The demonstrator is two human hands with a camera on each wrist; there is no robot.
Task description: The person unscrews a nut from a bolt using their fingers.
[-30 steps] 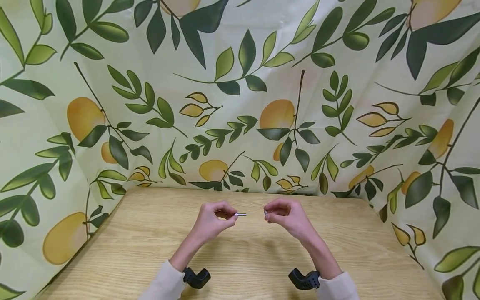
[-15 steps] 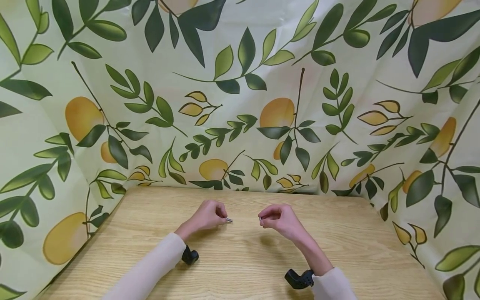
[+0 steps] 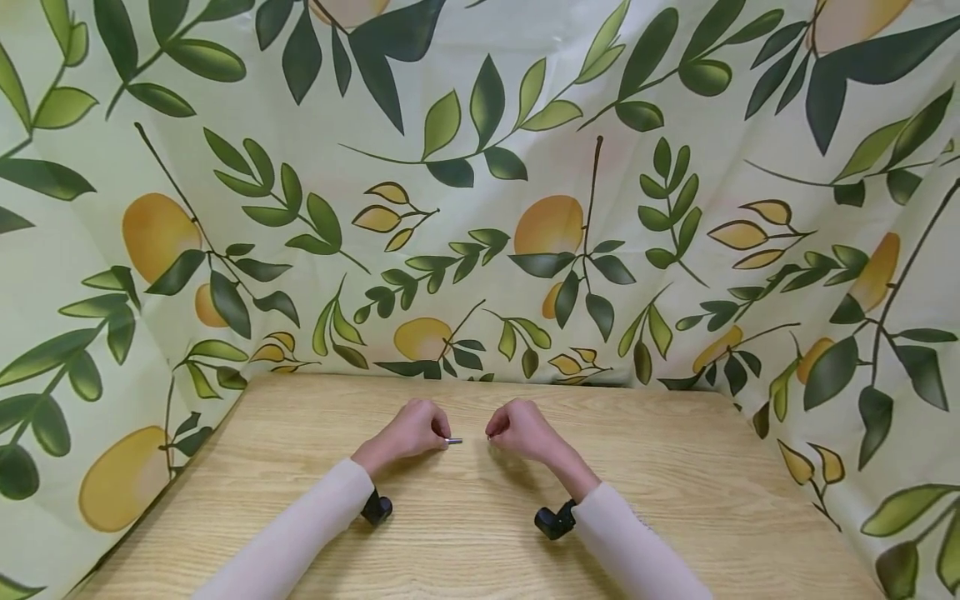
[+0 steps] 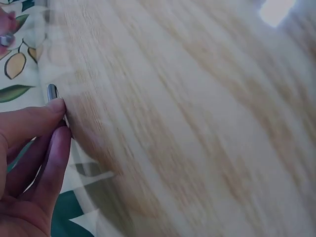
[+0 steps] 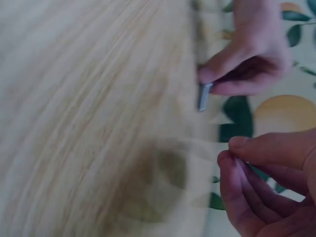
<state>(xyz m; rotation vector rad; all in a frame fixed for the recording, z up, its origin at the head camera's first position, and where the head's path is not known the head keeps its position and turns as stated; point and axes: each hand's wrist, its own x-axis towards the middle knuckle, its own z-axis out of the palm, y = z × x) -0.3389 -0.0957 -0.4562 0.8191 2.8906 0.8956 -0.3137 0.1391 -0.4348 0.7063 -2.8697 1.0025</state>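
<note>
My left hand (image 3: 412, 429) pinches a short silver metal rod (image 3: 455, 441) between thumb and fingertips, its free end pointing right toward the other hand. In the left wrist view the rod (image 4: 52, 91) sticks out past the thumb, with its other end hidden in the grip. Across a small gap, my right hand (image 3: 523, 429) pinches a tiny silver piece (image 4: 6, 40), mostly covered by the fingertips; I cannot tell its kind. The right wrist view shows the rod (image 5: 203, 99) beyond the right fingertips. Both hands are over the far middle part of the table.
The light wooden table (image 3: 465, 542) spreads under both arms. A cloth with leaves and fruit (image 3: 480, 250) hangs behind and at both sides. Black wrist cameras sit below the left wrist (image 3: 377, 508) and right wrist (image 3: 555, 521).
The left hand has moved left and lower with the rod. The right hand has come left and turned, narrowing the gap between the hands over the last half second.
</note>
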